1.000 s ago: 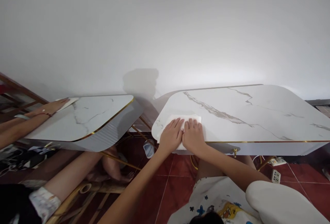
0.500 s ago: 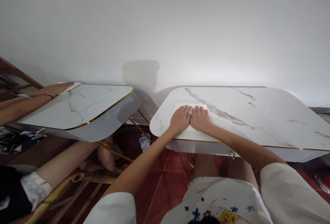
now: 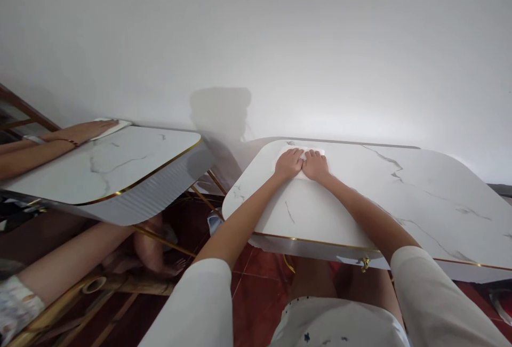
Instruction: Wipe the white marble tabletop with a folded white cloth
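Observation:
A white cloth (image 3: 304, 175) lies flat on the marble-patterned white table (image 3: 344, 214) in front of me, towards its far left part. My left hand (image 3: 289, 163) rests palm down on it, fingers extended forward. Close beside it, my right hand (image 3: 316, 164) presses on the same cloth in the same way, the two hands almost touching at the thumbs. Both hands are open over the cloth rather than wrapped round it. Most of the cloth is hidden beneath them.
Left of me stands a similar table (image 3: 120, 168), where another person's hands (image 3: 86, 131) lie on a white cloth (image 3: 112, 127). A white wall (image 3: 256, 43) rises behind both tables. A gold knob (image 3: 365, 265) projects from my table's front. Below is a bamboo seat (image 3: 132, 284) on red tiles (image 3: 260, 288).
Both my hands have slid the cloth forward, away from me and slightly right, towards the table's far edge. My view has shifted a little. The other person's hands stay near the far edge.

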Action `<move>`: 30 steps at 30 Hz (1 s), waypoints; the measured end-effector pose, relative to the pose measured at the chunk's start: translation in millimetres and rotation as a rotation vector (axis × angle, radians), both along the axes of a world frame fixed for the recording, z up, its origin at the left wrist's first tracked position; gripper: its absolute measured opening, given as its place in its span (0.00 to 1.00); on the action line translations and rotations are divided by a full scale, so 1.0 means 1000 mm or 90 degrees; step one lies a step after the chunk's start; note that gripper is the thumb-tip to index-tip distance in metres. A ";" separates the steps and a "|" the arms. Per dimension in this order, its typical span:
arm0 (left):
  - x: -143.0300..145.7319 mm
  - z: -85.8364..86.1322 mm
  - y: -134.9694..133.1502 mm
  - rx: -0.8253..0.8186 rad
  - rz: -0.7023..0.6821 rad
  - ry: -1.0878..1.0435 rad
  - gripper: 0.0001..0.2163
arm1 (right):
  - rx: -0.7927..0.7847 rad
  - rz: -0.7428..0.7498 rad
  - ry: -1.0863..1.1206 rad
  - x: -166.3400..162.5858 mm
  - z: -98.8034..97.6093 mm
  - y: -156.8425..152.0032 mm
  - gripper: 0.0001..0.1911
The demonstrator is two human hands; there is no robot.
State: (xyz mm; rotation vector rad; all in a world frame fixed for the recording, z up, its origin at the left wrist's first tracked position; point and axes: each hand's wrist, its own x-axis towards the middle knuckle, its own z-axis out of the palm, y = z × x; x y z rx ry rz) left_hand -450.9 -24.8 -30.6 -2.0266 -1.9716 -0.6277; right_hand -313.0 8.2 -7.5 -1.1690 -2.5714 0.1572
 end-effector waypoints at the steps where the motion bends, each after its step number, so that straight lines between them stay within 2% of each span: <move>1: -0.002 0.001 0.006 -0.002 0.000 -0.007 0.19 | -0.001 -0.001 0.000 -0.002 0.000 0.006 0.19; 18: -0.037 -0.003 0.092 -0.012 0.018 0.014 0.18 | -0.005 -0.019 0.020 -0.038 -0.002 0.086 0.20; 25: -0.035 -0.004 0.117 -0.027 0.050 0.026 0.18 | -0.003 -0.013 -0.011 -0.034 0.002 0.106 0.19; 30: -0.020 -0.004 0.126 -0.032 0.067 0.037 0.17 | 0.007 -0.008 -0.030 -0.021 0.003 0.117 0.19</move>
